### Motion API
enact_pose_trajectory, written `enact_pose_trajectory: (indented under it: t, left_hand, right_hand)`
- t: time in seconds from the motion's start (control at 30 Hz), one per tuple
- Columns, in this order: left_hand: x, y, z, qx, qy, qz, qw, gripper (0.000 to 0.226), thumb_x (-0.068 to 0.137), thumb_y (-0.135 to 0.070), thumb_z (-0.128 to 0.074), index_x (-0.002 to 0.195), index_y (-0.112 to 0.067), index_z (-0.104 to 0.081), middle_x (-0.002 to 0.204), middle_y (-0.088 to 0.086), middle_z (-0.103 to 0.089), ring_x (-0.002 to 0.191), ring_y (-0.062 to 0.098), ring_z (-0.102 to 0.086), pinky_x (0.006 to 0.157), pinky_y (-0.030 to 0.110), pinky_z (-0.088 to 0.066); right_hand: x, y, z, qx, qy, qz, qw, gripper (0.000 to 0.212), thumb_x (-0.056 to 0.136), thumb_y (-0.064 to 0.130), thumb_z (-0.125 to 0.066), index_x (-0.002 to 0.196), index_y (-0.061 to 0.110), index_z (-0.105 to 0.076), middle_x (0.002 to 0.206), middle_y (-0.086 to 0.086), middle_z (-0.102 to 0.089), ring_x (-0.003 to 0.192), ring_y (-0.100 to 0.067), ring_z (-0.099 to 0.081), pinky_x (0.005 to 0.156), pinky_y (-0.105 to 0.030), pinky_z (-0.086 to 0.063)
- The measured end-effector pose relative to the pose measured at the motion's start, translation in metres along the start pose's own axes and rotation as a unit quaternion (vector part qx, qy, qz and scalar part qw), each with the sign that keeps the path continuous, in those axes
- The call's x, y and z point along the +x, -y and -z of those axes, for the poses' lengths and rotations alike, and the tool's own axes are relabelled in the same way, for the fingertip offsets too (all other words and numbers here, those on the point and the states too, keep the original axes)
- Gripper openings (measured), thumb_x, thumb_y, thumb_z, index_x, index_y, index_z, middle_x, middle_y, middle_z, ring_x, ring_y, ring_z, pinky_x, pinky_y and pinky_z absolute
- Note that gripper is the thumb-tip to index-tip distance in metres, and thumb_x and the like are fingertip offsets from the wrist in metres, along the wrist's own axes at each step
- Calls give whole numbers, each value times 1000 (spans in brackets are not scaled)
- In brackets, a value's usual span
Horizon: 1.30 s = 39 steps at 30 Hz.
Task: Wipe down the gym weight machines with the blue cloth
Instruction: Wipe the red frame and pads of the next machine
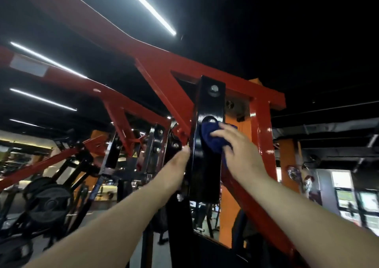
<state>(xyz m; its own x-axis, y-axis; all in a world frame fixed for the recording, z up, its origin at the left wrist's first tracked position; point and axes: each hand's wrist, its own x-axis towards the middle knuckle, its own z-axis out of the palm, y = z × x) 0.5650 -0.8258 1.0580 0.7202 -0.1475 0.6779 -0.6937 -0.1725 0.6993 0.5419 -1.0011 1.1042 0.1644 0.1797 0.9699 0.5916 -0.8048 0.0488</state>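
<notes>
I am reaching both arms up toward the red weight machine (205, 77) in front of me. My right hand (240, 153) is pressing the blue cloth (211, 136) against the glossy black plate (207, 161) that is hanging upright from the red frame. The grip of this hand is lying over the cloth with the fingers bent around the bunched fabric, holding it flat to the plate's face, just below a dark round hub and well under the silver bolt (214, 90) near the plate's top end. Part of the cloth is trailing down under my palm along the plate's right edge.

My left hand (177, 163) is resting at the left edge of the same black plate, at about the height of the cloth. I cannot tell how its grip is standing, since the fingers are going behind the plate's edge and are hiding there.

To the left, black weight discs (49, 198) are sitting on another red machine, blurred. Long white ceiling lights (147, 7) are glowing above against a dark ceiling.
</notes>
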Motion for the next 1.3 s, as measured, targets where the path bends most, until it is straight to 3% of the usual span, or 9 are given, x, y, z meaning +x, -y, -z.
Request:
enact_pose_trajectory:
  t: [0.13, 0.2, 0.4, 0.53, 0.7, 0.93, 1.13, 1.23, 1.3]
  left_hand:
    - [4, 17, 3, 15, 17, -62, 998, 52, 98, -60, -27, 143, -37, -39, 139, -16, -44, 133, 7, -37, 105, 25, -26]
    - [6, 27, 14, -12, 38, -91, 995, 33, 104, -45, -29, 126, -40, -53, 129, -15, -56, 125, 6, -47, 101, 25, -33]
    - [30, 40, 24, 28, 98, -103, 989, 36, 100, -28, -35, 127, -25, -58, 118, -4, -66, 111, 10, -59, 101, 29, -45]
    - [23, 39, 26, -2, 107, -115, 988, 31, 103, -19, -34, 122, -30, -57, 75, -12, -61, 56, -6, -55, 51, 13, -41]
    - [15, 39, 25, 19, 90, -132, 987, 31, 102, -23, -33, 124, -29, -54, 96, 4, -69, 82, 17, -64, 78, 37, -53]
    - [7, 45, 20, 29, 58, -158, 985, 29, 105, -25, -32, 125, -22, -52, 80, -2, -63, 61, 6, -53, 52, 16, -40]
    - [2, 56, 18, 22, 43, -209, 977, 19, 104, -25, -37, 111, -17, -52, 85, 0, -62, 71, 13, -54, 65, 32, -43]
    - [-4, 67, 16, 7, 34, -249, 968, 33, 104, -25, -39, 136, -26, -47, 123, -8, -60, 103, 2, -51, 91, 25, -42]
    - [3, 89, 23, 48, -11, -320, 946, 34, 101, -17, -42, 133, -24, -50, 124, -10, -57, 113, 4, -49, 95, 23, -40]
  right_hand:
    - [-29, 21, -13, -28, 16, 4, 999, 50, 92, -1, -53, 129, 32, -59, 150, 17, -39, 138, -1, -35, 112, -18, -28]
    - [-65, 26, -19, -49, 54, 30, 997, 55, 90, -4, -56, 130, 34, -59, 150, 19, -40, 137, 2, -36, 111, -12, -27]
    - [11, 57, -3, -194, -19, 84, 977, 49, 87, -7, -54, 124, 23, -65, 142, 6, -52, 134, -16, -45, 108, -36, -40]
    - [84, 87, -4, -369, 103, 100, 918, 44, 83, -7, -57, 109, 28, -65, 134, 5, -53, 130, -24, -44, 93, -42, -49]
    - [87, 116, -9, -498, 344, 194, 772, 45, 89, 4, -56, 116, 41, -57, 127, 15, -51, 117, -17, -52, 76, -37, -54]
    - [85, 108, -12, -473, 216, 128, 844, 42, 83, 0, -61, 108, 34, -63, 120, 9, -55, 114, -22, -53, 77, -40, -53]
    - [51, 129, -28, -506, 354, 125, 777, 48, 86, 3, -57, 114, 41, -57, 123, 13, -52, 115, -21, -53, 85, -42, -52]
    - [52, 142, -41, -497, 288, 80, 815, 47, 86, 2, -56, 116, 38, -60, 122, 7, -53, 111, -23, -54, 80, -39, -53]
    - [46, 142, -67, -465, 242, 73, 848, 40, 87, 4, -55, 114, 33, -59, 119, 3, -54, 109, -24, -55, 80, -38, -51]
